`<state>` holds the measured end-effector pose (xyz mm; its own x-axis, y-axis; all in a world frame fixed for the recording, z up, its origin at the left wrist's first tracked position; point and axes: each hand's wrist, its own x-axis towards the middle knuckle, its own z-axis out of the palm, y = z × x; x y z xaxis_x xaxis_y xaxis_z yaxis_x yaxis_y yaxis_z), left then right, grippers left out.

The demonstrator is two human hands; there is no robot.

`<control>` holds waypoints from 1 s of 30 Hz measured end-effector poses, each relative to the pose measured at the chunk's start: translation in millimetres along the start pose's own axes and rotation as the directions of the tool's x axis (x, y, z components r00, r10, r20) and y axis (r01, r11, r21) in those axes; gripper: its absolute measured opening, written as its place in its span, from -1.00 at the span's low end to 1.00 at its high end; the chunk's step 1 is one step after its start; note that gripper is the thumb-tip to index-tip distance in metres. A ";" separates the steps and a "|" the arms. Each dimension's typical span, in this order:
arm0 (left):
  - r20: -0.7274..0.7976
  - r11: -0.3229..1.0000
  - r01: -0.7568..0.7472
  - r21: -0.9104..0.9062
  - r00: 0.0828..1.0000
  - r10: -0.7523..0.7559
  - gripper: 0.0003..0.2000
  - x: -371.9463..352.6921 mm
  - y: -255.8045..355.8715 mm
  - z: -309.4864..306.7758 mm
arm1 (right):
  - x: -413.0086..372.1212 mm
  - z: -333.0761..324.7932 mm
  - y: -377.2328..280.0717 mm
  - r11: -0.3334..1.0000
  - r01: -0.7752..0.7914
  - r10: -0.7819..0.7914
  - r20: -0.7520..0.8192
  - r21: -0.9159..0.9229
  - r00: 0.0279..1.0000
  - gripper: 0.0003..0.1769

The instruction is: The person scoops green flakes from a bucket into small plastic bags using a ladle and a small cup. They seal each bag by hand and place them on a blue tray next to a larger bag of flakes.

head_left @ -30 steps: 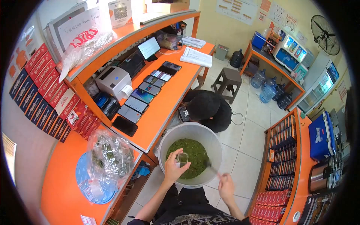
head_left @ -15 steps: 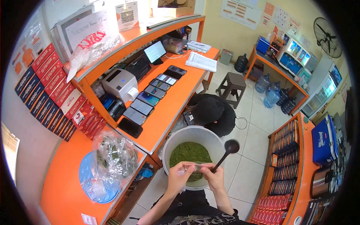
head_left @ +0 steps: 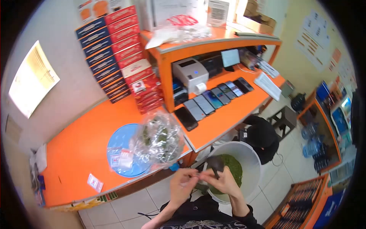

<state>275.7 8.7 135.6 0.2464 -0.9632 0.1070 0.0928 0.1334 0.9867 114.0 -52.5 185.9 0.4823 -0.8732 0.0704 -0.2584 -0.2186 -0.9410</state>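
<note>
My left hand (head_left: 183, 187) is closed, its fingertips pinching a small clear plastic bag (head_left: 202, 182). My right hand (head_left: 225, 182) is closed too; its fingertips meet the bag close to the left ones, and it also holds a black ladle (head_left: 215, 163), whose bowl shows above the knuckles. Most of the ladle's handle is hidden by the hand. Below and beyond the hands stands a large white tub (head_left: 251, 162) holding finely chopped green leaf matter (head_left: 233, 168). Blur and the fingers hide much of the bag.
On the orange counter (head_left: 78, 152) left lie a blue round lid (head_left: 118, 141), a large clear bag of greens (head_left: 162, 137) and a small packet (head_left: 95, 183). Several phones (head_left: 211, 99) and a label printer (head_left: 190, 72) sit behind. A crouching person (head_left: 263, 137) is just beyond the tub.
The view has swung left, bringing more of the counter into sight. My hands have moved left relative to the tub, and the ladle's bowl now appears above my right hand instead of sticking out rightward.
</note>
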 end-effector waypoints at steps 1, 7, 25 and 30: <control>-0.147 0.994 0.007 -0.107 0.989 -0.022 -0.79 -0.6 -3.6 -16.9 | 18.1 13.3 6.0 0.995 0.095 -0.095 0.006 -0.024 0.995 -0.87; -0.490 0.521 -0.246 -0.817 0.773 -0.404 -0.63 10.0 5.6 -58.4 | 141.6 87.3 18.6 0.948 0.317 -0.317 -0.236 -0.042 0.919 -0.62; 0.340 0.936 0.324 -0.140 0.903 -0.262 -0.74 39.9 -13.0 37.2 | -46.7 -13.6 25.2 0.876 -0.144 0.347 -0.394 0.461 0.851 -0.87; 0.169 0.997 -0.027 0.073 0.985 0.014 -0.81 36.9 -0.3 60.6 | -62.2 -23.3 26.6 0.962 -0.214 0.273 -0.539 0.170 0.797 -0.83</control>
<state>226.4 -41.1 146.6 0.0807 -0.9869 0.1398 0.0154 0.1415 0.9898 57.6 -14.2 164.2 -0.1377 -0.9902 -0.0217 -0.2095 0.0506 -0.9765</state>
